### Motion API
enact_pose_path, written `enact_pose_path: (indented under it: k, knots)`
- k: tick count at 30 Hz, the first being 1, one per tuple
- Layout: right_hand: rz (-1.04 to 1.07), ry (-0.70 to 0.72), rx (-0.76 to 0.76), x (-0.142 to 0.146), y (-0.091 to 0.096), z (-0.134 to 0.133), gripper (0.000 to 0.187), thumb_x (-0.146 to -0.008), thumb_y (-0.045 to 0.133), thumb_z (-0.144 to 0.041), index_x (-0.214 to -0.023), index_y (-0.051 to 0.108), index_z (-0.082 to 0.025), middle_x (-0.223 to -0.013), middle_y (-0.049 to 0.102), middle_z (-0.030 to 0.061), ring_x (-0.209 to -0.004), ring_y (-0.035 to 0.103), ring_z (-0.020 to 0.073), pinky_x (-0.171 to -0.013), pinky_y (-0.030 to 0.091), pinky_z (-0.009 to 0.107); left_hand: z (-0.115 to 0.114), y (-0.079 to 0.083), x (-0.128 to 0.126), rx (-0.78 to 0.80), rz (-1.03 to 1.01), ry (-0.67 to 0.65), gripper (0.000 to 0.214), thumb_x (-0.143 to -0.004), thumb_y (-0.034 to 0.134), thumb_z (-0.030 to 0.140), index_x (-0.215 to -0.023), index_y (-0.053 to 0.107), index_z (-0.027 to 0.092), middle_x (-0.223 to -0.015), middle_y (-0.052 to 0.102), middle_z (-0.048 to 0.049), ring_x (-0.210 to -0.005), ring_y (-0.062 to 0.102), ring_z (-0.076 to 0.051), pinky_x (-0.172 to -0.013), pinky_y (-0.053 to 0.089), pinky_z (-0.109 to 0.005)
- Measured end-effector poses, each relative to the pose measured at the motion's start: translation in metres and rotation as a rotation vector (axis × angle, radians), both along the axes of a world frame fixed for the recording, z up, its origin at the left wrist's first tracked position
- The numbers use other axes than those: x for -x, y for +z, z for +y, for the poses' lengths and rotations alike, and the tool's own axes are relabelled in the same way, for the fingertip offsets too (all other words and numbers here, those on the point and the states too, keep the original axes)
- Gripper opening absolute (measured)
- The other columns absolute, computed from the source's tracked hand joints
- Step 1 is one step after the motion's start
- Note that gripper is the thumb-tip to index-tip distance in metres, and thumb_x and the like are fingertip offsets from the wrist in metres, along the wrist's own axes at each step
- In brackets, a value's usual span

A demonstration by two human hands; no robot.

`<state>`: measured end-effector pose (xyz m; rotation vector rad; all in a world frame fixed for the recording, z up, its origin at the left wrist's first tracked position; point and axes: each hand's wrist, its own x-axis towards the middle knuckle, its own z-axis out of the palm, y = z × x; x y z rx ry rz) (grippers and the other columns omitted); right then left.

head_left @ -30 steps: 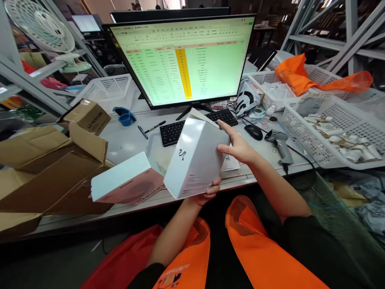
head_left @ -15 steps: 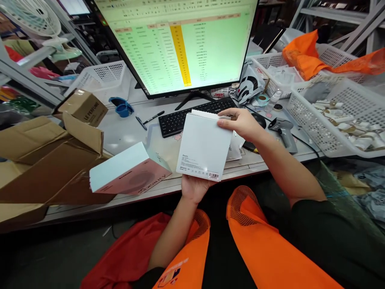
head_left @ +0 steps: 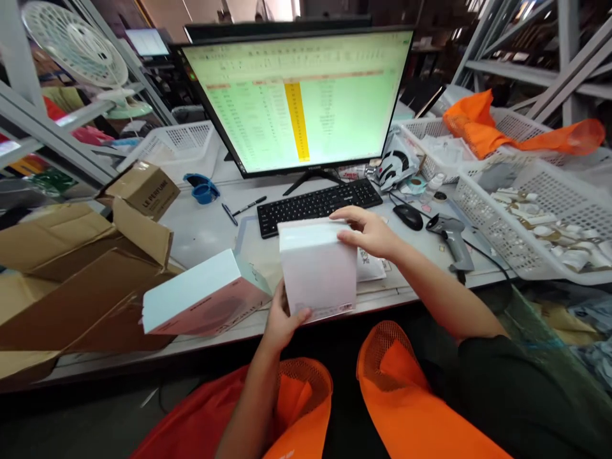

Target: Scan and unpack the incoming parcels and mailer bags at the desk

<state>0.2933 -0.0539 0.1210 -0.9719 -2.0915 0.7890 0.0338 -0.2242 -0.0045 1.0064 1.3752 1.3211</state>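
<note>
The left hand [head_left: 282, 324], clamped low on the white box [head_left: 318, 274], and the right hand [head_left: 370, 234], gripping its top, seemingly steady it together at the near edge of the surface [head_left: 201, 236].

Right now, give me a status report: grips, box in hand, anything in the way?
Left grip holding white box, lower left; right grip touching its top right. Print on near face blurred. Nothing seen blocking either grip; pink-fronted box nearby, left.
</note>
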Motion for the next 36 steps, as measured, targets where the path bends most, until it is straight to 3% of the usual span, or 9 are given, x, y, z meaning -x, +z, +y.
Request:
enact_pose_path:
  k: [3, 5, 8, 16, 21, 25, 31, 36]
  knots:
    - [-0.308, -0.232, -0.005, -0.004, -0.021, 0.05, 0.045, -0.103, 0.041, -0.024, -0.139, 0.066, -0.014, -0.135, 0.068, 0.0129, -0.124, 0.061, 0.0235, -0.106, 0.048, 0.037, -0.002, -0.017, 0.002, -0.014, 0.189, 0.205, 0.11, -0.056, 0.092, 0.053, -0.146, 0.039, 0.019, -0.149, 0.053, -0.0242, -0.136, 0.058, -0.039, -0.112, 0.049, -0.053]
    - [-0.501, -0.38, -0.026, -0.009, -0.033, 0.079, 0.045, -0.096, 0.043, -0.013, -0.132, 0.069, -0.009, -0.137, 0.066, 0.0176, -0.13, 0.056, 0.0271, -0.113, 0.041, 0.04, -0.003, -0.028, -0.002, -0.018, 0.282, 0.265, 0.105, -0.06, 0.089, 0.054, -0.145, 0.037, 0.02, -0.146, 0.054, -0.0238, -0.133, 0.061, -0.037, -0.111, 0.051, -0.053]
    - [-0.613, -0.422, -0.056, -0.012, -0.051, 0.099, 0.04, -0.092, 0.05, -0.011, -0.125, 0.073, -0.006, -0.138, 0.063, 0.0224, -0.134, 0.049, 0.033, -0.115, 0.035, 0.044, -0.005, -0.036, -0.007, -0.046, 0.4, 0.285, 0.094, -0.064, 0.085, 0.056, -0.138, 0.04, 0.02, -0.132, 0.061, -0.0198, -0.125, 0.065, -0.037, -0.107, 0.053, -0.055]
    - [-0.759, -0.438, -0.121, -0.002, -0.079, 0.104, 0.05, -0.099, 0.048, -0.023, -0.145, 0.057, -0.007, -0.137, 0.063, 0.0224, -0.131, 0.047, 0.0332, -0.109, 0.031, 0.044, -0.007, -0.025, -0.003, -0.012, 0.488, 0.206, 0.079, -0.067, 0.081, 0.049, -0.129, 0.041, 0.02, -0.126, 0.065, -0.0187, -0.122, 0.067, -0.039, -0.105, 0.053, -0.057]
    - [-0.778, -0.446, -0.147, 0.006, -0.086, 0.11, 0.05, -0.102, 0.047, -0.037, -0.139, 0.064, -0.008, -0.137, 0.06, 0.0239, -0.131, 0.045, 0.0367, -0.108, 0.03, 0.047, -0.009, -0.021, -0.01, -0.016, 0.466, 0.241, 0.082, -0.066, 0.08, 0.05, -0.132, 0.041, 0.019, -0.127, 0.065, -0.0198, -0.124, 0.065, -0.04, -0.105, 0.052, -0.059]
    - [-0.752, -0.466, -0.158, 0.003, -0.09, 0.106, 0.05, -0.102, 0.045, -0.034, -0.142, 0.06, -0.007, -0.137, 0.062, 0.0236, -0.131, 0.046, 0.0354, -0.108, 0.029, 0.048, -0.01, -0.019, -0.018, -0.032, 0.451, 0.317, 0.078, -0.069, 0.076, 0.053, -0.132, 0.043, 0.02, -0.126, 0.065, -0.0192, -0.122, 0.065, -0.04, -0.105, 0.051, -0.058]
    - [-0.696, -0.472, -0.153, -0.007, -0.095, 0.107, 0.047, -0.101, 0.045, -0.029, -0.142, 0.061, -0.011, -0.142, 0.061, 0.0202, -0.132, 0.05, 0.031, -0.107, 0.033, 0.044, -0.009, -0.009, -0.022, -0.013, 0.441, 0.324, 0.08, -0.065, 0.077, 0.054, -0.13, 0.047, 0.019, -0.119, 0.069, -0.0174, -0.115, 0.069, -0.04, -0.101, 0.055, -0.058]
    - [-0.672, -0.509, -0.122, -0.009, -0.105, 0.113, 0.049, -0.1, 0.049, -0.032, -0.143, 0.061, -0.012, -0.153, 0.053, 0.0191, -0.141, 0.044, 0.031, -0.111, 0.034, 0.044, -0.008, -0.002, -0.023, 0.037, 0.479, 0.311, 0.095, -0.067, 0.076, 0.06, -0.142, 0.042, 0.013, -0.127, 0.066, -0.0207, -0.122, 0.066, -0.04, -0.104, 0.055, -0.056]
